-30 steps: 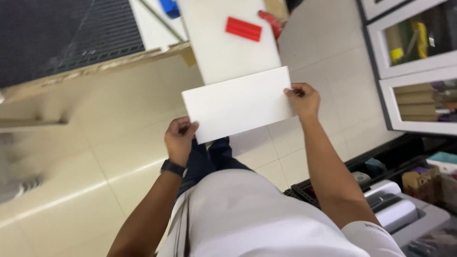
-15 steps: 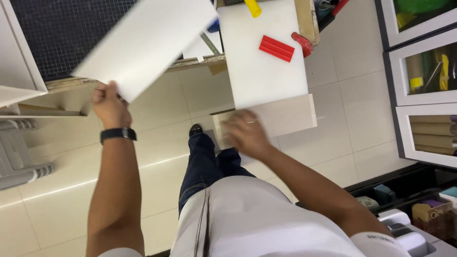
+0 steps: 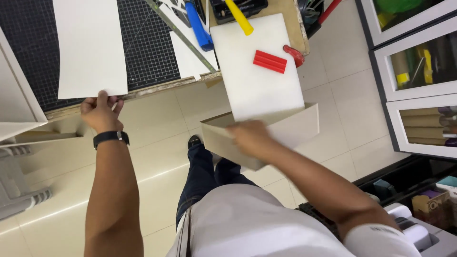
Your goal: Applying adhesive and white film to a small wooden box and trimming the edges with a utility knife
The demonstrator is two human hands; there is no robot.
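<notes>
the left hand (image 3: 99,112) pinches the near edge of a large white rectangular card sheet (image 3: 89,45), grip closed on its lower margin; the sheet lies flat on the black gridded cutting mat (image 3: 145,45) of the counter (image 3: 143,90), its long axis running away from the person, so the sheet extends straight ahead of the grip. the right hand (image 3: 251,137) is blurred; it rests on a folded grey-beige cardboard piece (image 3: 285,131) held out over the tiled floor (image 3: 157,143), just below the counter edge, its long axis lying across the body; whether that grip is closed on the cardboard cannot be told. the left hand is the nearer one to the sheet, the right well apart from it. beside the mat lie a metal ruler (image 3: 183,38), a blue-handled tool (image 3: 199,26), and a white slab (image 3: 257,66) carrying a red ribbed block (image 3: 270,61). against half a second ago, the sheet, then tilted in the air, now lies down on the mat, and the cardboard sits lower and opened.
</notes>
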